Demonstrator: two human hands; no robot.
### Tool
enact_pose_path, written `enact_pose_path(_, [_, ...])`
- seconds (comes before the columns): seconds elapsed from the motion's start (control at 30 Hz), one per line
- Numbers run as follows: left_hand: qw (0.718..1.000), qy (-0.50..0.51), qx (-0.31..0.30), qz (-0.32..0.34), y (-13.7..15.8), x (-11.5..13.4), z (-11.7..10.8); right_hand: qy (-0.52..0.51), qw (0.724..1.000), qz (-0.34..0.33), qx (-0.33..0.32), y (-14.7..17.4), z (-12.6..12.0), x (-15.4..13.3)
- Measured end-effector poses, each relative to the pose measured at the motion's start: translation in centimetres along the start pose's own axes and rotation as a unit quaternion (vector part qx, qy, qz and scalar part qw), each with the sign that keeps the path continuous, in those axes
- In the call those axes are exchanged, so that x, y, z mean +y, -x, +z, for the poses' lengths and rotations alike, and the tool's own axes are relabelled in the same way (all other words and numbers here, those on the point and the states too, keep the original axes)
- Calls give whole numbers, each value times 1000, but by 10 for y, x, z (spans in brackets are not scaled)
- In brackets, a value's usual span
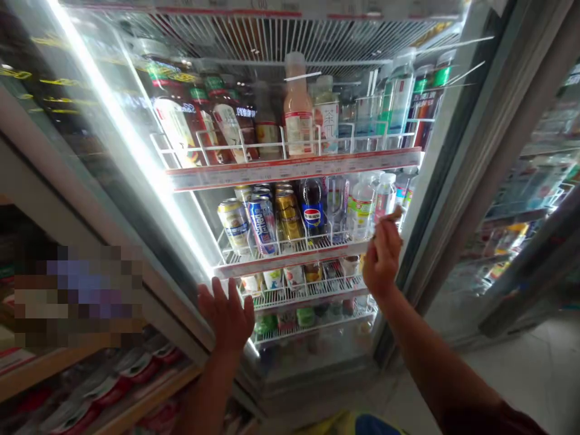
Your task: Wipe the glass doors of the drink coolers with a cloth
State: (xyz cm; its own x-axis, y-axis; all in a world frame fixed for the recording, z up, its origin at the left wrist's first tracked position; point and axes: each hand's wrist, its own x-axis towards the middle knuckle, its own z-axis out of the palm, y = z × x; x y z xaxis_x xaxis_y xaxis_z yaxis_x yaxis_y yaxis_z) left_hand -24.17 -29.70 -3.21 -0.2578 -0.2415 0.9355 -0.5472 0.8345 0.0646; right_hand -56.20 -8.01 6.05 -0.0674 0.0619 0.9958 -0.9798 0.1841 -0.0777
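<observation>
Fingers of the left hand (pixel 229 320), lower centre, were spread wide; the right hand (pixel 383 263), centre right, bunched, grasp unclear, near a bottle (pixel 385 192), probably slick, best gripped mid-body.

1. Dark cola bottle (pixel 312 208): from here I can read 百事可乐 across its red, white and blue logo.
2. Pale bottle (pixel 326 116) higher up: 茶π on the label.
3. Blue can (pixel 261 225), price strips (pixel 294 168): print too blurred for me.
</observation>
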Motion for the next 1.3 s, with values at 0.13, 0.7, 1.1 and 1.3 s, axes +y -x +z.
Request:
enact_pose_path(0.13, [999,-33,19,14,6,-6,19,22,997,68,30,14,12,-21])
enact_pose_path(0.7, [998,-59,35,15,7,-3,19,-66,993,-39,-91,50,21,-78])
enact_pose_path(1.1, [998,-22,47,-30,12,-4,28,18,999,-9,-41,46,-16,18])
enact_pose_path(1.3, [997,-18,35,-64,13,-8,28,-35,992,-27,-117,83,10,-60])
